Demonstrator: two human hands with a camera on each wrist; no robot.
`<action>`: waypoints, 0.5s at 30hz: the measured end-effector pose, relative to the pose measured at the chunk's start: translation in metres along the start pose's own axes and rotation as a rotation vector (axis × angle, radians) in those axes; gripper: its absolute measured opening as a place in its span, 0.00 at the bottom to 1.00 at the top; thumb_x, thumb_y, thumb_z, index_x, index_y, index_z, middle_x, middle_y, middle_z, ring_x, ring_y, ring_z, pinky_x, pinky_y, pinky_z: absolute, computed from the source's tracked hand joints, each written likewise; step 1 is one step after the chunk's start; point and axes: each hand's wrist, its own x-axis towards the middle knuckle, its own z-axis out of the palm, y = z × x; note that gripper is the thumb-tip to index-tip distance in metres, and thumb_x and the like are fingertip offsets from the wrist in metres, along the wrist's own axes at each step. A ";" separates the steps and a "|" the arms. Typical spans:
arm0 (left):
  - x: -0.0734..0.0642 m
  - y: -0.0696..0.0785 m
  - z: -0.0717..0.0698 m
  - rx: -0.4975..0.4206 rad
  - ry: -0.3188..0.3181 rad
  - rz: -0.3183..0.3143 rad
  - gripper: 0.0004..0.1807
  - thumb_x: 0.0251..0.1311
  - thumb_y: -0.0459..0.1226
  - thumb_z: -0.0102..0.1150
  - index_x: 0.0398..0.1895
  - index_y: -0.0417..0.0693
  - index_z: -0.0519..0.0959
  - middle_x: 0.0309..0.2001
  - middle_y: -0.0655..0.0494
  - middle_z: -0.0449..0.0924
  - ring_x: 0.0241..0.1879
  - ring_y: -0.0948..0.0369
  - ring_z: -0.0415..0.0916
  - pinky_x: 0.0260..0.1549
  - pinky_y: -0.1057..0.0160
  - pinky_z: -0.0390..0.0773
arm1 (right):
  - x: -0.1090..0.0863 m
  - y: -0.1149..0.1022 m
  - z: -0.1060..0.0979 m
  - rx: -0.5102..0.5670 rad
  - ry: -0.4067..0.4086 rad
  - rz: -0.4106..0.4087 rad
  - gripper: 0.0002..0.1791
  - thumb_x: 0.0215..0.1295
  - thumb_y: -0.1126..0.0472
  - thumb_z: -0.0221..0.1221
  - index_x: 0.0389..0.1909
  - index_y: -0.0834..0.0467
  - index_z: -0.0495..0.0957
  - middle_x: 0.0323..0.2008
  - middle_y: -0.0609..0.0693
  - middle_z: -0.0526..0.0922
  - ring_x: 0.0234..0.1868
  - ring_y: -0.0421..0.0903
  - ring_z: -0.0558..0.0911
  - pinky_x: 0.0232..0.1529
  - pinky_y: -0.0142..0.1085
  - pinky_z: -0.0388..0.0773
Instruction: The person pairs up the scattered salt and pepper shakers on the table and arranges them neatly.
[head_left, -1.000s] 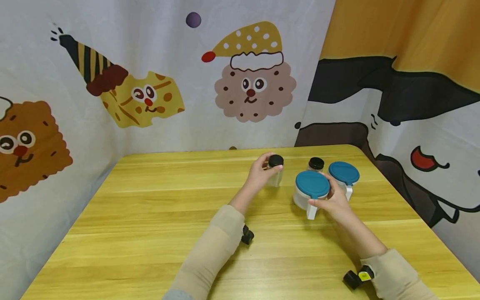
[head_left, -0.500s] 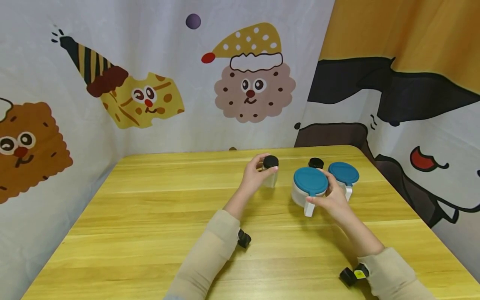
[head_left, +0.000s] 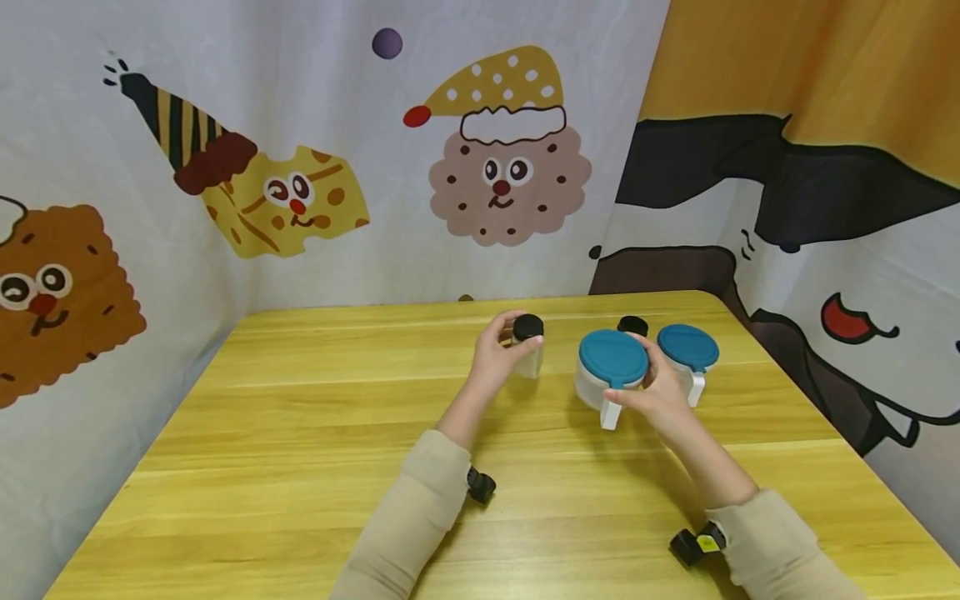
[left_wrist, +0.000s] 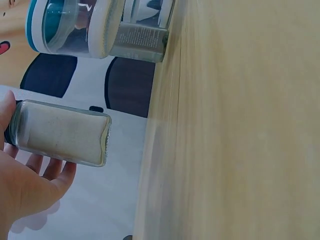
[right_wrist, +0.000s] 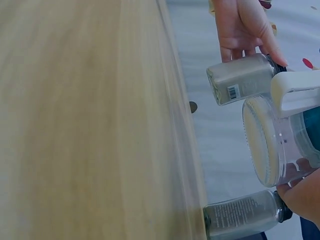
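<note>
My left hand point(head_left: 491, 360) grips a glass jar point(head_left: 530, 360) with a black lid, thumb on one side and fingers round the other. Pale contents show through the jar point(left_wrist: 62, 132) in the left wrist view, and its base hangs above the table. To the right, my right hand point(head_left: 663, 396) holds a clear canister point(head_left: 592, 390) with a blue lid and a white handle, its thumb near the handle's top. In the right wrist view this canister point(right_wrist: 262, 142) is also off the table, with a pale layer at its bottom.
Behind the held canister stands a second black-lidded jar point(head_left: 632, 325), mostly hidden in the head view. A second blue-lidded canister point(head_left: 687, 346) stands to its right. The wooden table point(head_left: 300, 450) ends at a printed curtain point(head_left: 315, 275).
Both hands have moved left, carrying the jar and the canister. The canister has also shifted slightly farther from me. The standing jar and second canister have stayed put.
</note>
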 end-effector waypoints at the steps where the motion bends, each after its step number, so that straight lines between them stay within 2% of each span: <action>1: -0.001 0.000 -0.001 -0.002 -0.001 0.003 0.27 0.54 0.40 0.70 0.58 0.49 0.75 0.49 0.52 0.75 0.48 0.54 0.72 0.43 0.55 0.76 | 0.000 0.000 0.000 0.004 -0.002 -0.004 0.51 0.49 0.75 0.68 0.72 0.61 0.50 0.65 0.61 0.61 0.58 0.39 0.67 0.52 0.22 0.65; 10: -0.007 0.011 -0.011 -0.005 -0.002 -0.018 0.28 0.55 0.38 0.69 0.60 0.46 0.73 0.52 0.48 0.73 0.50 0.51 0.71 0.46 0.55 0.74 | 0.002 -0.005 0.005 0.007 -0.006 -0.022 0.51 0.49 0.76 0.68 0.72 0.60 0.51 0.66 0.60 0.60 0.58 0.39 0.67 0.53 0.23 0.65; 11: -0.005 0.006 -0.012 -0.007 0.003 -0.014 0.29 0.55 0.39 0.70 0.60 0.48 0.73 0.52 0.48 0.73 0.50 0.52 0.71 0.45 0.55 0.74 | 0.003 -0.006 0.006 0.012 -0.007 -0.026 0.51 0.49 0.76 0.68 0.72 0.60 0.51 0.66 0.60 0.60 0.58 0.38 0.67 0.53 0.23 0.65; 15: -0.006 0.006 -0.015 -0.011 0.021 -0.011 0.28 0.54 0.40 0.70 0.59 0.50 0.74 0.51 0.50 0.74 0.49 0.53 0.71 0.45 0.55 0.74 | 0.005 -0.008 0.009 0.024 -0.013 -0.013 0.51 0.49 0.75 0.68 0.72 0.61 0.50 0.66 0.61 0.60 0.60 0.41 0.67 0.53 0.23 0.65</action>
